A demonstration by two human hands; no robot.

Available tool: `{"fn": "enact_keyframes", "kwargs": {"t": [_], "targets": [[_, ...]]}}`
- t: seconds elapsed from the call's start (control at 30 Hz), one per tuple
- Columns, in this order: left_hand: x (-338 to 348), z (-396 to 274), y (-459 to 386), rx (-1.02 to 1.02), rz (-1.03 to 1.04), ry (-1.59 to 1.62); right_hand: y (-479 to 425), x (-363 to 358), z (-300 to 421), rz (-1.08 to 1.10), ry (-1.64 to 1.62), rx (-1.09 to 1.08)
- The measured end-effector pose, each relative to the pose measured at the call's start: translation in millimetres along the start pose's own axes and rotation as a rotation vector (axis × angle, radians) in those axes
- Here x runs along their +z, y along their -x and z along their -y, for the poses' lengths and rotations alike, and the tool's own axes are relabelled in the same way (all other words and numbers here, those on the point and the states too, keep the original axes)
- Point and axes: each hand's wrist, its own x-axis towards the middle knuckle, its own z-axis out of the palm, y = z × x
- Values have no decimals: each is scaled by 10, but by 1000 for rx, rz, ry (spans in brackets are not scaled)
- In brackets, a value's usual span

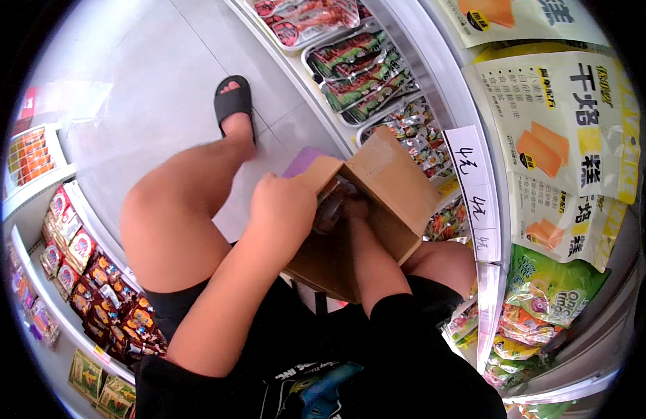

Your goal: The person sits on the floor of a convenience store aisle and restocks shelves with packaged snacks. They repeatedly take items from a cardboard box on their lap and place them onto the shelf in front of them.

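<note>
An open cardboard box (pixel 393 175) rests tilted at my lap, between my knees, with its flaps spread. My left hand (pixel 281 214) grips the box's left side near a raised flap. Down inside the box, my right hand (pixel 356 208) touches dark packages in clear plastic (pixel 331 209); its fingers are partly hidden in shadow, so whether they close on a package is unclear. A purple panel (pixel 304 161) shows at the box's far left corner.
Trays of packaged snacks (pixel 357 73) line the low shelf on the right. Above them are hanging cake bags (pixel 558 141) and a handwritten price strip (pixel 469 194). Red and brown snack packs (pixel 103 293) fill the left shelf. My sandalled foot (pixel 234 110) stands on the tiled floor (pixel 160 68).
</note>
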Motion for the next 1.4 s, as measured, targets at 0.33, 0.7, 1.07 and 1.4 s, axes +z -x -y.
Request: {"fn": "enact_keyframes", "kwargs": {"t": [0.33, 0.7, 1.07, 1.4], "targets": [[-166, -15, -104, 68, 87, 43, 77, -132, 175, 130, 460, 63], [-6, -48, -169, 101, -64, -37, 404, -191, 271, 161, 571, -159], [-87, -62, -157, 82, 41, -18, 758, -302, 624, 123, 98, -58], [-116, -263, -218, 57, -51, -50, -140, 277, -304, 43, 473, -412]]}}
